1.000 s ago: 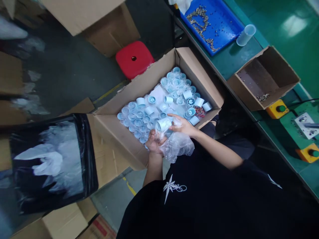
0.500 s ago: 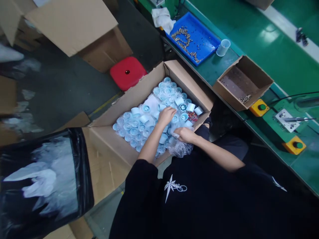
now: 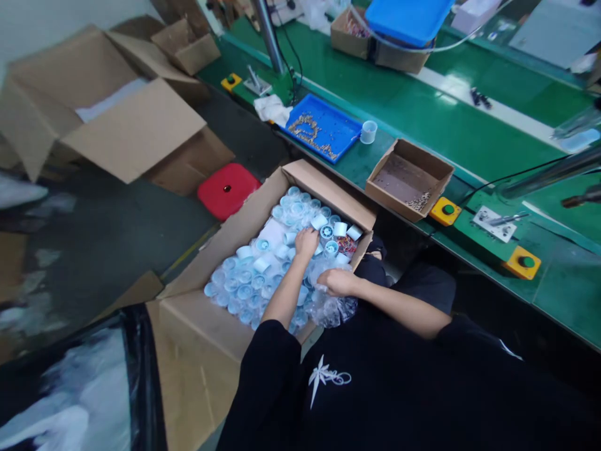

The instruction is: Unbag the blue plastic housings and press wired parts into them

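Observation:
A cardboard box (image 3: 220,245) holds many light-blue plastic cup-shaped parts (image 3: 245,292), several of them wrapped in clear film. My left hand (image 3: 307,244) is over the middle of the parts with its fingers bent down and together; what lies under the fingertips is hidden. Closed at the box's near right side, my right hand (image 3: 336,282) grips a crumpled clear plastic bag (image 3: 331,311). Near my left hand lie loose blue parts with spoked insides (image 3: 331,248). Red tangled bits (image 3: 346,243) show in the box's right corner.
A green workbench (image 3: 558,288) runs along the right, with a blue tray (image 3: 345,130) of small brass-coloured pieces, a clear cup (image 3: 369,132), a small carton (image 3: 407,168) and yellow button boxes (image 3: 444,211). A red stool (image 3: 225,191) and a black-lined box (image 3: 141,369) stand left.
The view has tilted up, showing more of the bench and a large open carton. Relative to the parts, my left hand has shifted slightly right. My right hand keeps hold of the bag.

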Tool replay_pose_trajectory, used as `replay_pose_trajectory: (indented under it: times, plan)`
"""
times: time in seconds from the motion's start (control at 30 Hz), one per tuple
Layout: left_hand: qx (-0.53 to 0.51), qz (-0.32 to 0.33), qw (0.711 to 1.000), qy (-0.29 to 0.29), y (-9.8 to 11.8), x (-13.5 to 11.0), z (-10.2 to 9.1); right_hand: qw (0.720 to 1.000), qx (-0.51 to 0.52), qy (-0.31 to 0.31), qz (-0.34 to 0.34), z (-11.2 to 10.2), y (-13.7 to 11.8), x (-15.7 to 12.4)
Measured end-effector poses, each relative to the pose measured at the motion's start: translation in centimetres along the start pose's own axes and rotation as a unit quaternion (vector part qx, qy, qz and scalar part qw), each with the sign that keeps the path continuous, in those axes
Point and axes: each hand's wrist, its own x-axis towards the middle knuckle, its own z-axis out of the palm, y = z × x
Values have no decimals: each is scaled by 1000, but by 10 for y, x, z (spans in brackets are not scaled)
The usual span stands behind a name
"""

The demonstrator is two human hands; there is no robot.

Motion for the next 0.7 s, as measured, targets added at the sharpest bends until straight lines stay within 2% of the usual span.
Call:
replay_pose_trajectory:
  times: [0.17, 0.3, 0.47, 0.7]
  plan:
    - [7, -13, 1000, 2, 9, -1, 4, 1000, -11, 9, 1, -1, -2, -2]
    - [-24, -25, 999, -9, 6, -2, 7, 1000, -15, 16, 5, -1, -2, -4]
    - [-117, -61, 991, -10, -10, 1, 2, 1000, -18, 25, 1, 1, -1, -6]
    - [-275, -101, 956, 19, -24, 5, 4, 999, -16, 40, 10, -2, -3, -8]
